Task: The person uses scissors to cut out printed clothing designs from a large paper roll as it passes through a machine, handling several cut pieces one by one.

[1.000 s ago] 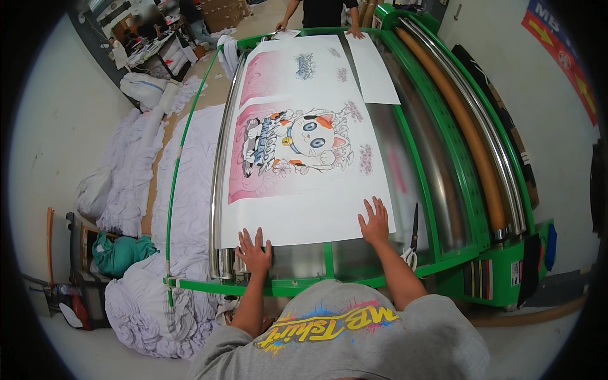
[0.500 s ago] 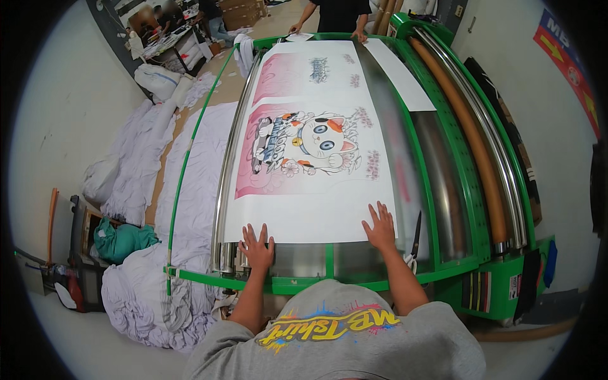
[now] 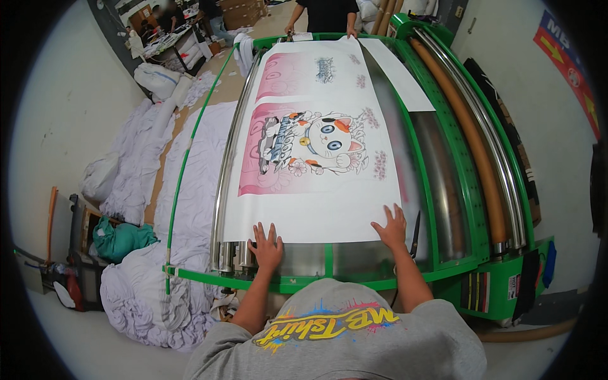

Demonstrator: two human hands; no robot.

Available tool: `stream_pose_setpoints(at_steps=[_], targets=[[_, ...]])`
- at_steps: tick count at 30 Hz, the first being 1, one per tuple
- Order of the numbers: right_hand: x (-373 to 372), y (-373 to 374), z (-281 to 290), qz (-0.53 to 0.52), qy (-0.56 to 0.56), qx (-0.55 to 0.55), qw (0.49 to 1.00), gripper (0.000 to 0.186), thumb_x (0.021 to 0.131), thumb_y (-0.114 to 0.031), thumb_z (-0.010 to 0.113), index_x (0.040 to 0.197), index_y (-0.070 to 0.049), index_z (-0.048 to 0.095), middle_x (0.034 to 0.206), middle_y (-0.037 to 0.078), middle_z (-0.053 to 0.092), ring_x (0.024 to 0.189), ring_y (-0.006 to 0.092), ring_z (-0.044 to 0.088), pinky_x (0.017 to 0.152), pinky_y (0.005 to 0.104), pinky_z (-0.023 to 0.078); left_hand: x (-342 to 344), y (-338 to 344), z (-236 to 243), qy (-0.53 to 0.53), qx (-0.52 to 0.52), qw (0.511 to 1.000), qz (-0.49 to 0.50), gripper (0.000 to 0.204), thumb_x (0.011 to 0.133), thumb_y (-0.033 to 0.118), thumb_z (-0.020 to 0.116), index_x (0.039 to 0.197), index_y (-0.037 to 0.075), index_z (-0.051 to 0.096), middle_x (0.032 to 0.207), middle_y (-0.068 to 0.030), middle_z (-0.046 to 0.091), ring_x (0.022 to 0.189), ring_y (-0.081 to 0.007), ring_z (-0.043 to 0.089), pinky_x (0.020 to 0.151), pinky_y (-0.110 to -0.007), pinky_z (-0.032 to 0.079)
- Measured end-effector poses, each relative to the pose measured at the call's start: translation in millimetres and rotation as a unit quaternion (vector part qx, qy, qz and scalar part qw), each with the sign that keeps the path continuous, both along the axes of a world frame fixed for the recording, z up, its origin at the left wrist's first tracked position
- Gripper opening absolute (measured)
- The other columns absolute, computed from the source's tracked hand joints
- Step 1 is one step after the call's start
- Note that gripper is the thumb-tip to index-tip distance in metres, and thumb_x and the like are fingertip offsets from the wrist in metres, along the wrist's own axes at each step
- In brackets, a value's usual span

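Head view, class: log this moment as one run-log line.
printed sheet: lying on green-framed machine | left hand: spread over near edge | right hand: over near right corner | co-worker's hands: at far end

The top edge crops the co-worker (image 3: 326,16) — the right forearm (image 3: 411,277) partly hides the scissors (image 3: 415,237).

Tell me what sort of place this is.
Probably a textile-printing workshop: a large green-framed roller machine, a long printed sheet lying on it, and piles of pale fabric beside the machine.
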State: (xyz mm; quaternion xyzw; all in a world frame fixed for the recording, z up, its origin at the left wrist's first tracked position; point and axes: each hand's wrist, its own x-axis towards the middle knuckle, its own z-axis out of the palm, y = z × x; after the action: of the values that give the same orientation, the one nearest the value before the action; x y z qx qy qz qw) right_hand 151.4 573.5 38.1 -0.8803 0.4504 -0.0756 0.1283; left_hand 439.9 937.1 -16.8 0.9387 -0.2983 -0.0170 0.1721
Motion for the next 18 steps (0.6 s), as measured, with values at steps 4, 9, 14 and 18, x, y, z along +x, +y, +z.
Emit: stream_pose_setpoints(at_steps=[4,9,14,18], targets=[[4.2,2.2,2.8,-0.171,-0.005,0.009,0.985,0.100,0.086,-0.050,0.091,0.159,0.003,0.048,0.169,0.025,0.037,0.157,0.0438,0.036,0.125,0.0600,0.039,0.5,-4.3,-0.2,0.007,0.003,1.000,0.002,0.065,0.106,0.040,0.061,0.167,0.022,0.050,0.181,-0.0214,0.026,0.170,-0.0387,0.018,0.125,-0.075,0.017],[22.4,-5.0,5.6,-0.272,0.005,0.044,0.961,0.078,0.082,-0.037,0.094,0.138,0.005,0.060,0.149,0.025,0.059,0.135,0.0442,0.059,0.108,0.0556,0.054,4.6,1.6,5.2,0.013,0.002,1.000,-0.017,0.064,0.106,0.041,0.063,0.165,0.021,0.052,0.182,-0.0218,0.024,0.170,-0.0395,0.017,0.122,-0.078,0.019],[13.3,-35.2,10.1,-0.259,-0.105,0.139,0.950,0.048,0.074,-0.023,0.091,0.111,0.005,0.076,0.108,0.024,0.079,0.104,0.0436,0.075,0.097,0.0493,0.058,15.7,13.6,10.1,0.037,0.004,0.998,-0.059,0.067,0.106,0.046,0.064,0.166,0.021,0.051,0.183,-0.0212,0.020,0.171,-0.0375,0.013,0.123,-0.079,0.017],[-48.4,-79.8,6.7,-0.243,-0.275,0.124,0.922,0.055,0.072,-0.023,0.098,0.109,0.010,0.076,0.099,0.019,0.080,0.091,0.0283,0.076,0.082,0.0418,0.058,22.7,1.2,24.4,0.071,0.010,0.990,-0.124,0.079,0.101,0.061,0.068,0.168,0.024,0.049,0.183,-0.0192,0.022,0.171,-0.0372,0.012,0.122,-0.079,0.017]])
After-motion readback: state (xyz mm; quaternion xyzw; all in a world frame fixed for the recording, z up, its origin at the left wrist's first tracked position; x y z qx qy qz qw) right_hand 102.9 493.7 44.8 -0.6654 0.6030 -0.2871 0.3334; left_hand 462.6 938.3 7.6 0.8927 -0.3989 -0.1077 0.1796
